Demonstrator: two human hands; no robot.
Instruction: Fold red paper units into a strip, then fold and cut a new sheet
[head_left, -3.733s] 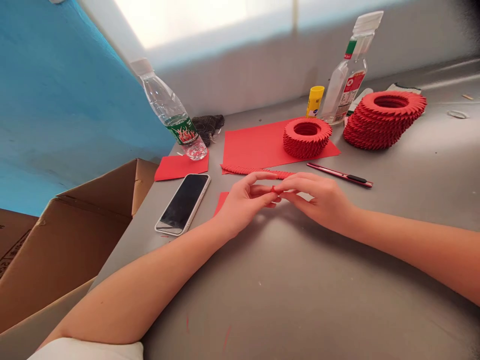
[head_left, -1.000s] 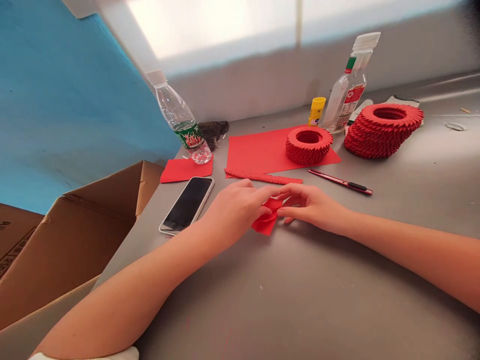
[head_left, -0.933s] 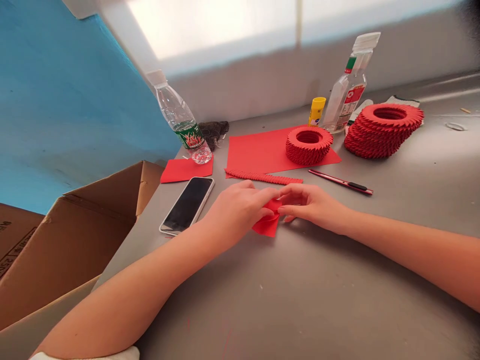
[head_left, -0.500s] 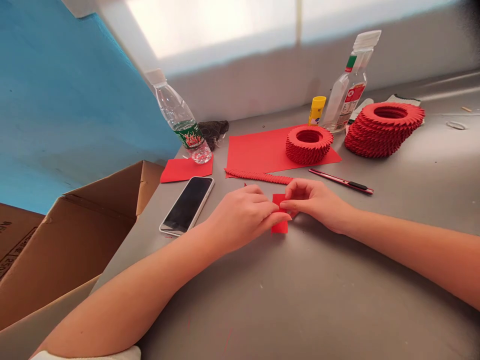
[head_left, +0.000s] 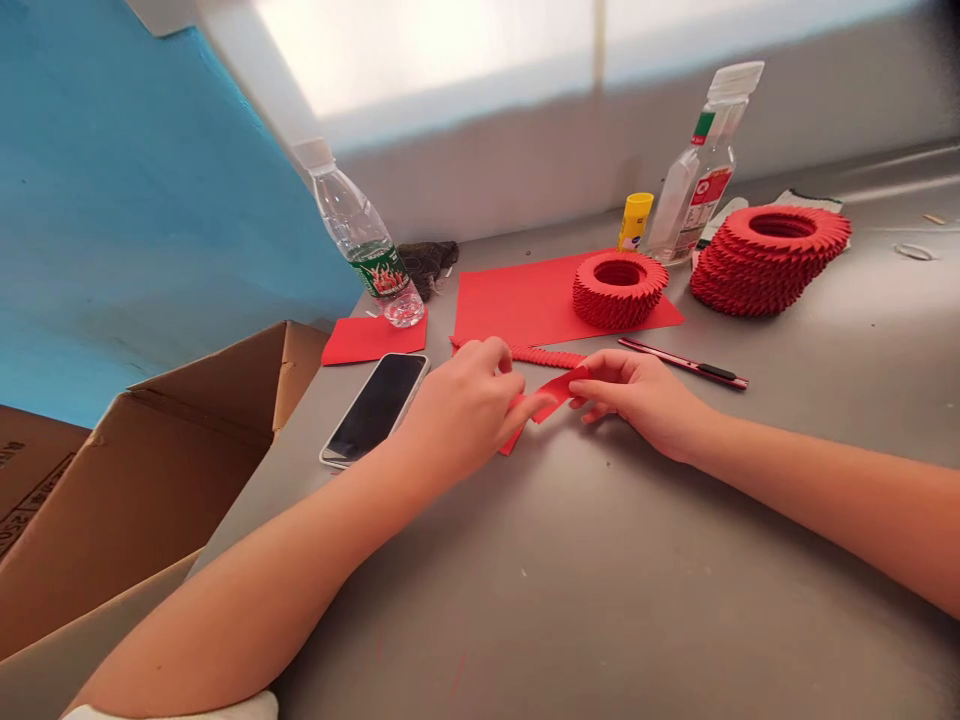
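A small red paper piece point(head_left: 555, 392) is held just above the grey table point(head_left: 615, 560) between both hands. My left hand point(head_left: 469, 410) pinches its left end, fingers closed. My right hand point(head_left: 637, 395) pinches its right end with thumb and fingertips. A strip of joined red folded units point(head_left: 544, 355) lies right behind the hands. Behind that lies a large red sheet point(head_left: 517, 298) with a small red ring of folded units point(head_left: 619, 288) on it. A bigger red ring point(head_left: 769, 255) stands at the far right.
A phone point(head_left: 375, 407) lies left of my left hand, near a red square sheet point(head_left: 371, 337) and a water bottle point(head_left: 360, 235). A red utility knife point(head_left: 682, 361), a glue stick point(head_left: 634, 220) and a clear bottle point(head_left: 701, 165) lie behind. An open cardboard box point(head_left: 150, 470) stands left of the table.
The red paper piece was pressed flat on the table between my hands; now it is lifted and stretched between both pinches, with my hands slightly farther apart and farther from me.
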